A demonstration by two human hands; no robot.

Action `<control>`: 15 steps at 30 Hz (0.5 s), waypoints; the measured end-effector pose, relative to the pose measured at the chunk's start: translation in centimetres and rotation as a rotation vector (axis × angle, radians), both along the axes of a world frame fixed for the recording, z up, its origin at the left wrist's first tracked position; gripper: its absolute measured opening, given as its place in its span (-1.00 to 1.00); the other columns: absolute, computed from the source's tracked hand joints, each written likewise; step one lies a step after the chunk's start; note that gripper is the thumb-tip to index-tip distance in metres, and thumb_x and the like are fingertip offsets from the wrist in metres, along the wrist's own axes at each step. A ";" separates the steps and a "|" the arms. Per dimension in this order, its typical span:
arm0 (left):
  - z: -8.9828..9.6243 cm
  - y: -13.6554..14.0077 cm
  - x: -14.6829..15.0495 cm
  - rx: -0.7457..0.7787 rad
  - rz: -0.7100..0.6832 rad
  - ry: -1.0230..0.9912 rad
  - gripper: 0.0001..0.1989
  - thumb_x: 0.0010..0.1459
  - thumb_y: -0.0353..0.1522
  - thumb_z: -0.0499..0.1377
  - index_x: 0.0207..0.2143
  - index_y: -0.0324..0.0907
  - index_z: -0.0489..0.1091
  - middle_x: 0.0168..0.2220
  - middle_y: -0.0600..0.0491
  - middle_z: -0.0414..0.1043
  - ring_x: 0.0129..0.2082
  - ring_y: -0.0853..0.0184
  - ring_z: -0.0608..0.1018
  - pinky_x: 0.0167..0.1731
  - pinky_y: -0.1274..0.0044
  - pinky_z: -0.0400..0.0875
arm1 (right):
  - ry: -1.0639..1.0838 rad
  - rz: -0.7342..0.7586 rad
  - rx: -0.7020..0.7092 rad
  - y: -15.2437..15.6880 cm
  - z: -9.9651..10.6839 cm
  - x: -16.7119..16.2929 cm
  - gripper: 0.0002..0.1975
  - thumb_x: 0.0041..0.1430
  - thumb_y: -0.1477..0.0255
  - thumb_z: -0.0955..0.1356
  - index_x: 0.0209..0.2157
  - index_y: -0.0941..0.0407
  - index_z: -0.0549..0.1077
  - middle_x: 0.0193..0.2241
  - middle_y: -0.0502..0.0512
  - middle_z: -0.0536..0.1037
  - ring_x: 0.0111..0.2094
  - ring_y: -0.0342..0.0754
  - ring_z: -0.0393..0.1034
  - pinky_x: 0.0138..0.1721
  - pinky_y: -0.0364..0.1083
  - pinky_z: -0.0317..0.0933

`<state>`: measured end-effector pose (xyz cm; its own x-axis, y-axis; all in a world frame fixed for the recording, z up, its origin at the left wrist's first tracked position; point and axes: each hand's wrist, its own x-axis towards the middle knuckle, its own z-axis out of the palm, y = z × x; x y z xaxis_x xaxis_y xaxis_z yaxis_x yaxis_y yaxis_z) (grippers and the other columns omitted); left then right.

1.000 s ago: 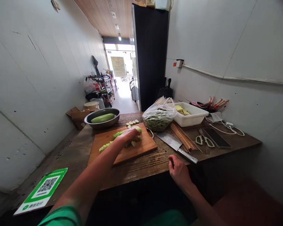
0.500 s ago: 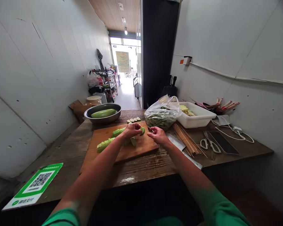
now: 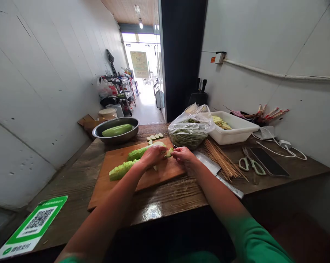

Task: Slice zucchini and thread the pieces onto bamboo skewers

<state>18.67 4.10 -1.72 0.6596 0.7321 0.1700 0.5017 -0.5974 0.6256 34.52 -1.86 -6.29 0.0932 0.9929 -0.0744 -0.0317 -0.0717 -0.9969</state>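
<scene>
Over the wooden cutting board [image 3: 165, 175], my left hand [image 3: 154, 155] pinches a pale green zucchini slice [image 3: 169, 152] between closed fingers. My right hand [image 3: 183, 155] is closed in a pinch right beside that slice; whatever thin thing its fingers hold is too small to make out. Two rows of sliced zucchini [image 3: 121, 170] lie on the board's left half, partly hidden by my left hand and forearm. Several cut pieces [image 3: 155, 136] lie at the board's far edge. To the right of my right hand lie a cleaver [image 3: 208, 162] and a bundle of bamboo skewers [image 3: 222, 160].
A metal bowl [image 3: 95, 134] with a whole zucchini [image 3: 117, 130] stands back left. Behind the board are a plastic bag of greens [image 3: 190, 128] and a white tub [image 3: 233, 137] holding cut pieces. Scissors [image 3: 251, 162], a phone [image 3: 269, 161] and a white cable [image 3: 285, 145] lie right.
My hands have come together: the right hand has moved in against the slice that the left hand holds. The slice has turned its pale face up. The view has shifted slightly.
</scene>
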 end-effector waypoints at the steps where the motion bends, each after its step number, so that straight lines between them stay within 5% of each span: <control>1: -0.1 -0.4 -0.2 0.031 0.039 -0.042 -0.74 -0.06 -0.41 0.12 -0.27 -0.16 0.48 -0.33 0.03 0.47 -0.30 0.29 0.45 -0.27 0.55 0.26 | 0.060 0.034 -0.008 -0.1 0.2 0.0 -0.81 -0.18 0.34 0.34 -0.57 0.15 0.28 -0.74 -0.19 0.18 -0.79 -0.35 -0.12 -0.75 -0.24 -0.31; 4: -0.6 -1.1 -0.9 -0.045 0.095 -0.153 -0.70 0.05 -0.33 0.05 -0.20 -0.24 0.45 -0.39 0.00 0.47 -0.39 0.32 0.46 -0.34 0.53 0.30 | 0.077 0.147 0.023 -0.7 0.9 -0.4 -0.77 -0.16 0.29 0.37 -0.56 0.15 0.28 -0.75 -0.21 0.17 -0.80 -0.35 -0.14 -0.77 -0.25 -0.32; 8: -0.7 -1.4 -1.5 -0.311 -0.056 -0.298 -0.66 -0.03 -0.22 0.18 -0.25 -0.26 0.45 -0.38 0.00 0.48 -0.40 0.33 0.46 -0.36 0.54 0.33 | -0.068 0.236 0.063 -1.4 1.6 -1.0 -0.75 -0.14 0.26 0.38 -0.56 0.17 0.34 -0.77 -0.22 0.12 -0.78 -0.35 -0.14 -0.77 -0.25 -0.29; 15: -0.2 -1.7 -2.0 -0.614 -0.090 -0.407 -0.67 -0.16 -0.28 0.31 -0.35 -0.30 0.43 -0.47 0.01 0.45 -0.51 0.43 0.44 -0.48 0.60 0.32 | -0.093 0.085 0.110 -1.4 2.3 -1.5 -0.68 -0.16 0.22 0.40 -0.48 0.21 0.42 -0.76 -0.19 0.15 -0.76 -0.33 -0.11 -0.75 -0.24 -0.25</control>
